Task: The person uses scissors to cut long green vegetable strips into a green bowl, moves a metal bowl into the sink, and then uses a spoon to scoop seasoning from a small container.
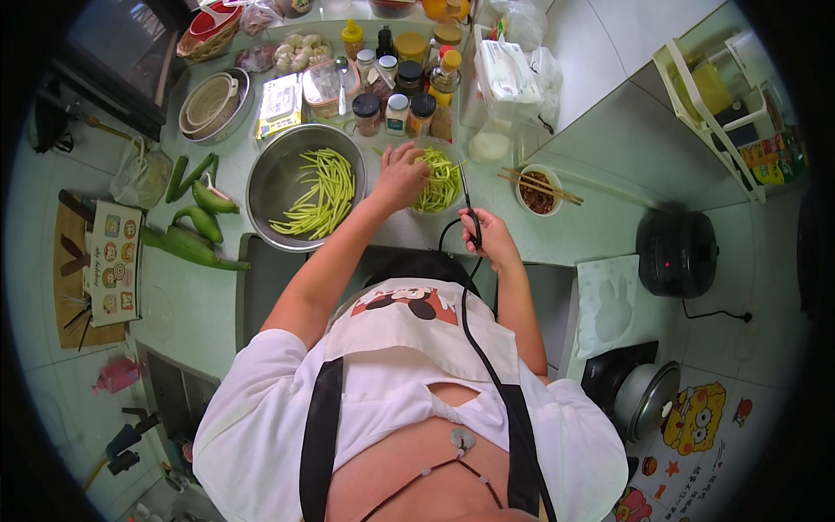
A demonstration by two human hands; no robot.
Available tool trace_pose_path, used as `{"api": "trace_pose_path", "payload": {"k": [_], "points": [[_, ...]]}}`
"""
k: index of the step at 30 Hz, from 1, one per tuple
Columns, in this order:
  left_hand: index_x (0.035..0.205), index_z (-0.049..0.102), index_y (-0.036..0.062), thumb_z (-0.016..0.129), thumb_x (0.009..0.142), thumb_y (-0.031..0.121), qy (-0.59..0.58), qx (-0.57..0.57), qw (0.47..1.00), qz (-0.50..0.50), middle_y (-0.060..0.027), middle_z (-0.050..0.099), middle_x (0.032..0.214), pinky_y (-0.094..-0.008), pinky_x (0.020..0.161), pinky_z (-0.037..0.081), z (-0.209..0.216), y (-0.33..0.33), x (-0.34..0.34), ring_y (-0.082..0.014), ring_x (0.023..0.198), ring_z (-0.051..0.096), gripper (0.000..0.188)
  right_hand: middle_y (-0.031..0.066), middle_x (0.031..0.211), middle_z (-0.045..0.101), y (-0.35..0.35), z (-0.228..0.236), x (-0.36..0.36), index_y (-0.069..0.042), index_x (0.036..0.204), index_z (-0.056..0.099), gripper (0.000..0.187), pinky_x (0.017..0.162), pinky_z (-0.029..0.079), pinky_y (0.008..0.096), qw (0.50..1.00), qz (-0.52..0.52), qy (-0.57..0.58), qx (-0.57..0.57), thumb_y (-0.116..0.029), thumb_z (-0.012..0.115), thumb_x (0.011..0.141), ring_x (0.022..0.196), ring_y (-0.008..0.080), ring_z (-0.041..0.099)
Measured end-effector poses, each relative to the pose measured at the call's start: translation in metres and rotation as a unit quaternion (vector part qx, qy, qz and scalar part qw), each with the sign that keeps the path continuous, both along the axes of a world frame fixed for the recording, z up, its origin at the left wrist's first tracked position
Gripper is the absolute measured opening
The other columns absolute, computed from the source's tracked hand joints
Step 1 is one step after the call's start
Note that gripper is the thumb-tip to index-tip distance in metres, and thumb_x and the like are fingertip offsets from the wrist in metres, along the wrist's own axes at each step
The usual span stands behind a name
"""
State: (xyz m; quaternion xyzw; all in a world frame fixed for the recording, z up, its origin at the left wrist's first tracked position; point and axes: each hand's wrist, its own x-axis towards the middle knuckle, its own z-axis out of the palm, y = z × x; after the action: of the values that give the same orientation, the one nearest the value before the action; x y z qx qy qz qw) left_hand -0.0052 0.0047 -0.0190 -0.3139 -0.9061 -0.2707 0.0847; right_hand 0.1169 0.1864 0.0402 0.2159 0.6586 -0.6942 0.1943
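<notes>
My left hand (403,178) reaches over the near-left rim of a clear bowl (463,198) heaped with cut yellow-green stems (439,184). Its fingers are curled onto the stems, with the tips partly hidden. Just right of that bowl, my right hand (492,237) grips the black handles of a pair of scissors (465,184). Their blades point away from me, close along the bowl's right rim. To the left stands a wide steel basin (261,202) holding more long stems (322,196) of the same kind.
Green loofah-like vegetables (196,248) lie left of the basin. Seasoning jars (396,115) crowd the back. At right, chopsticks (557,189) rest across a small white bowl (523,179) of reddish-brown food. A black cooker (677,254) stands farther right. A black cord (465,317) hangs before me.
</notes>
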Motion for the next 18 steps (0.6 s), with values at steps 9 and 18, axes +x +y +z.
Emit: {"api": "trace_pose_path", "payload": {"k": [9,18], "points": [[0.085,0.054,0.0072,0.052,0.084,0.024,-0.488,0.379,0.786,0.029,-0.0036,0.06,0.077,-0.0223,0.058,0.038,0.007,-0.003,-0.005,-0.0104,0.066,0.052,0.017,-0.0024,0.063,0.052,-0.001,0.008,0.0,-0.009,0.101,0.051,0.025,0.035,0.026,0.0156,0.998,0.03,-0.017,-0.05,-0.028,0.052,0.085,0.046,0.0049,0.047],[0.087,0.052,0.0093,0.048,0.087,0.024,-0.575,0.521,0.624,0.098,-0.0019,0.062,0.082,-0.0184,0.056,0.037,0.008,-0.011,-0.004,-0.0058,0.068,0.054,0.015,-0.0002,0.065,0.05,0.001,0.014,0.006,-0.006,0.102,0.048,0.029,0.035,0.027,0.0159,0.981,0.031,0.023,-0.193,-0.031,0.046,0.087,0.049,0.0073,0.046]]}}
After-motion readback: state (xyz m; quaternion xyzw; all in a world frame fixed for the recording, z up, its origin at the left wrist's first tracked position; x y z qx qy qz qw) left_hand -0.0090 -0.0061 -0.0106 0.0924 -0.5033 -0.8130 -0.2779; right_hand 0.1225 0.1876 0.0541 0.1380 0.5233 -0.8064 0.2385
